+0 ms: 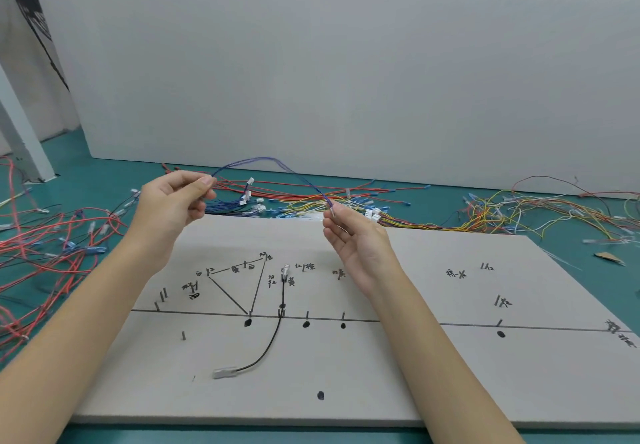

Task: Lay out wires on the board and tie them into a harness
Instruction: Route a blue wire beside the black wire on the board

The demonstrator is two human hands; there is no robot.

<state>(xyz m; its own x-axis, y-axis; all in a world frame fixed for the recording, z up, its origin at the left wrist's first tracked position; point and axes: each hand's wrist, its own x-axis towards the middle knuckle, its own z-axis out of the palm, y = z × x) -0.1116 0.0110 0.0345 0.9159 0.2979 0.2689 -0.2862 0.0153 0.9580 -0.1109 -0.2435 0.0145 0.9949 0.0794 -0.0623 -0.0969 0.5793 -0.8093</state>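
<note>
A grey layout board lies flat in front of me, marked with drawn lines, black dots, handwritten labels and short upright pins. A black wire with a pale connector at each end lies on it, running between pins near the middle. Both my hands are raised above the board's far edge. My left hand pinches one end of a thin blue wire. The wire arches up and across to my right hand, whose thumb and fingertips pinch the other end at a small connector.
Behind the board, bundles of blue wires with white connectors, red wires and yellow wires lie on the green table. A tangle of red wires covers the left; mixed coloured wires lie right. A grey wall stands behind.
</note>
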